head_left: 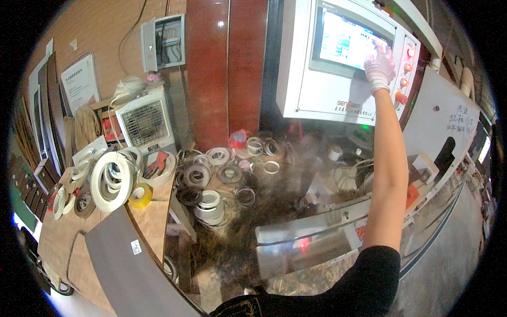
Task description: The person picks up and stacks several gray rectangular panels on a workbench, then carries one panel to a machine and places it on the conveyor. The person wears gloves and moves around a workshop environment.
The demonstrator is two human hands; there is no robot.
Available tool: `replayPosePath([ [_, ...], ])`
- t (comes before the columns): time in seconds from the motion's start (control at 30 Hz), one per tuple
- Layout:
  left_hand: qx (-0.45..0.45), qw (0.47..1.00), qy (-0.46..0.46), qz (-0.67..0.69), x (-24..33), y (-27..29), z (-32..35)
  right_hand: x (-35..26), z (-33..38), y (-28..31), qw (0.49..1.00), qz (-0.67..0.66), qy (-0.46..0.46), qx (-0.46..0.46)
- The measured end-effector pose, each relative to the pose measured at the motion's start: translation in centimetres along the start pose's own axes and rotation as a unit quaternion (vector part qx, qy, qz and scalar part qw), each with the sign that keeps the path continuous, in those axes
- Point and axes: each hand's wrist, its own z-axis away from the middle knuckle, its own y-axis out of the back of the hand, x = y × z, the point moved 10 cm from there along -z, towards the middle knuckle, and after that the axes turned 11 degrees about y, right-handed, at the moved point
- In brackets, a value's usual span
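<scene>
My right arm reaches up to a white control cabinet (pixel 306 98). In a striped, light-coloured glove, my right hand (pixel 380 67) is raised at the right part of the lit touchscreen (pixel 343 39). Its fingers point up toward the display and look partly stretched out, with nothing seen in them. Glare blurs the fingertips, so I cannot tell whether they touch the glass. A column of red and orange knobs (pixel 407 67) runs down the panel just right of the hand. My left hand is out of the picture.
On the left, a wooden table (pixel 58 248) bears edging-tape rolls (pixel 112 181), yellow tape (pixel 140 196) and a long grey board (pixel 124 253). More rolls (pixel 209 207) lie on the dusty floor. An air cooler (pixel 143 122) stands behind; a metal machine housing (pixel 290 245) sits below the cabinet.
</scene>
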Motion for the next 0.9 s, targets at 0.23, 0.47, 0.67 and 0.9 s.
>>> replayPosePath([
  [0.23, 0.195, 0.971, -0.139, -0.001, 3.5, 19.0, 1.6, -6.5, 17.8, 3.7, 0.856, -0.514, -0.049, -0.025],
  [0.47, 0.133, 0.967, -0.164, -0.143, 4.3, 30.7, -0.2, -25.6, 58.0, 19.0, 0.525, -0.543, 0.137, -0.641],
  [0.67, 0.121, 0.68, -0.32, -0.648, 4.6, 22.6, 6.1, -29.6, 80.9, 31.9, 0.24, -0.611, -0.319, -0.684],
  [0.9, -0.075, 0.651, -0.463, -0.596, 7.2, 15.4, 10.4, -34.3, 83.8, 39.8, 0.198, -0.504, -0.581, -0.608],
])
